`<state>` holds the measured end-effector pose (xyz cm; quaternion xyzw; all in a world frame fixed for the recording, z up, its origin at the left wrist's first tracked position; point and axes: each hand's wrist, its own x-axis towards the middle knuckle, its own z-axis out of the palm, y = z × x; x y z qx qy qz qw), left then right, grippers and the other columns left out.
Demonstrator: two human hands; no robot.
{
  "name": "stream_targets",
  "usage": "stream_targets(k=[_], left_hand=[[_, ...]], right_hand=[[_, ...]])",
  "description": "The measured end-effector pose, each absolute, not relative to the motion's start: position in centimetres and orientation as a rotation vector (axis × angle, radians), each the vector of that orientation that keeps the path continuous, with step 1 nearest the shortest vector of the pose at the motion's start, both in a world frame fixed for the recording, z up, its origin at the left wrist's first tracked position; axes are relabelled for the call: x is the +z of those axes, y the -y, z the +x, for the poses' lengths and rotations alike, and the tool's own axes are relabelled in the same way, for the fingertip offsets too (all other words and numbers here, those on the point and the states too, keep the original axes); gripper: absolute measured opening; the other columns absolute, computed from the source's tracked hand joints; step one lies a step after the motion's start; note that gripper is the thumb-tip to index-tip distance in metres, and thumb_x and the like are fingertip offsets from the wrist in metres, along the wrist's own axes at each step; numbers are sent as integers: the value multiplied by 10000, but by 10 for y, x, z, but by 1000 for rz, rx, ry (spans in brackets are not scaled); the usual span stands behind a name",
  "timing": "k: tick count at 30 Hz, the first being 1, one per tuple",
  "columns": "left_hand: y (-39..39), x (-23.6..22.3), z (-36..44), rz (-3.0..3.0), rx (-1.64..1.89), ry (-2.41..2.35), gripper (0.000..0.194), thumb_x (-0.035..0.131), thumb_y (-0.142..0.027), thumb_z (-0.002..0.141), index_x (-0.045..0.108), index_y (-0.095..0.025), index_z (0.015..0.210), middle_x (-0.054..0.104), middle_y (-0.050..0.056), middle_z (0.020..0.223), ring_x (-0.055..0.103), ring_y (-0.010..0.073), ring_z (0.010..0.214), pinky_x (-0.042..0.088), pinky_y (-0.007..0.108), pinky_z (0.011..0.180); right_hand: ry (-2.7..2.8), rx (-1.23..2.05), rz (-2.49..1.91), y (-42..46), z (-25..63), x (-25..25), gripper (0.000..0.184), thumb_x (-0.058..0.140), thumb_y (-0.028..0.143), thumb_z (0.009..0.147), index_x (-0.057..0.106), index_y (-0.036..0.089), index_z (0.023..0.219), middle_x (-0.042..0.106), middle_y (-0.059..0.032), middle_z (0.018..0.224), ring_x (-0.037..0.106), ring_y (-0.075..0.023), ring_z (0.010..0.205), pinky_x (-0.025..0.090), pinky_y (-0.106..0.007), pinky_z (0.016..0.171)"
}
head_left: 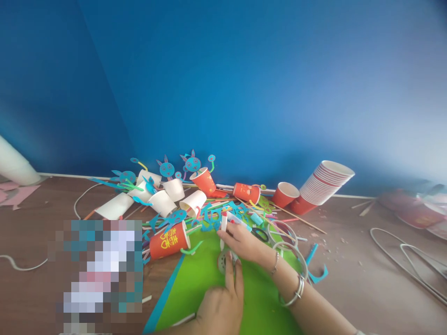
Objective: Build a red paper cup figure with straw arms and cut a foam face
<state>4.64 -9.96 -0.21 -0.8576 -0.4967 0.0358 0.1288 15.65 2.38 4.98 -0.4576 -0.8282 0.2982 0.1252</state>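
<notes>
My right hand (240,239) is closed on a slim white marker (224,224) with a red end, held nearly upright. Two fingers of my left hand (225,293) are stretched out and press a small round greyish disc with holes (221,263). That disc lies flat on a bright green sheet (195,279), just below the marker. Behind my hands are cut blue paper scraps (209,214), black-handled scissors (260,234) and a light-blue capped item (256,218). Rolls of tape (282,232) lie around my right forearm. My left hand's other fingers look curled.
Red and white paper cups lie at the back, several with blue rabbit faces (166,170). One red cup (169,242) rests on its side near the sheet. A leaning cup stack (324,184) stands right. A cable (394,251) loops at far right; a pixelated patch covers the left.
</notes>
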Motion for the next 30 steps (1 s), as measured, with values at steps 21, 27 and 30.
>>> stream_targets(k=[21,27,30], left_hand=[[97,-6,43,-2492,-24,1415,647,517,-65,727,497,-74,1374,466,318,1379,579,90,355,489,188,338],[96,-1,43,-2480,0,1384,675,500,-28,696,502,-77,1369,484,315,1361,586,89,359,504,185,358],[96,-1,44,-2480,27,1380,688,499,-14,680,506,-78,1365,483,308,1359,591,95,359,509,187,357]], right_hand=[[1742,981,-1505,15,181,19,372,391,497,933,557,207,768,641,-47,735,579,-201,658,464,-326,613],[1664,984,-1518,22,186,18,394,407,533,911,566,204,764,595,-37,680,562,-203,632,450,-325,595],[1628,980,-1516,29,189,16,393,428,543,902,571,193,795,601,-42,715,539,-192,620,436,-311,581]])
